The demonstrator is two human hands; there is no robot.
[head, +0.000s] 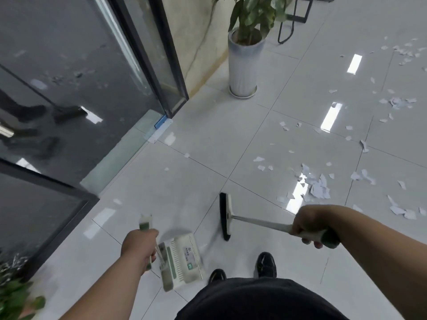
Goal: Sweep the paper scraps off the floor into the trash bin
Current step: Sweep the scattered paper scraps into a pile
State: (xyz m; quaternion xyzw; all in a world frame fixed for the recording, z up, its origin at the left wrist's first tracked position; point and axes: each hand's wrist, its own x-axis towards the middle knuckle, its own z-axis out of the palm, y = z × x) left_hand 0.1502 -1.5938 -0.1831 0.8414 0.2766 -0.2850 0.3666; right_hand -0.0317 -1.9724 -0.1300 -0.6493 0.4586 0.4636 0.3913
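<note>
My left hand [138, 244] grips the green-and-white handle of a white dustpan [182, 262], which hangs low in front of my feet. My right hand [307, 225] grips the green handle of a broom; its metal shaft runs left to the black-bristled broom head [225, 215], which is on or just above the tiles. White paper scraps [317, 187] lie scattered over the glossy floor to the right, with more paper scraps [401, 101] farther away. No trash bin is in view.
A dark glass door and frame [147, 65] fill the left side. A potted plant in a white ribbed pot [243, 65] stands by the wall ahead. Black chair legs [293, 21] are at the top. Green leaves [16, 296] show at the bottom left. My black shoes [266, 264] are below.
</note>
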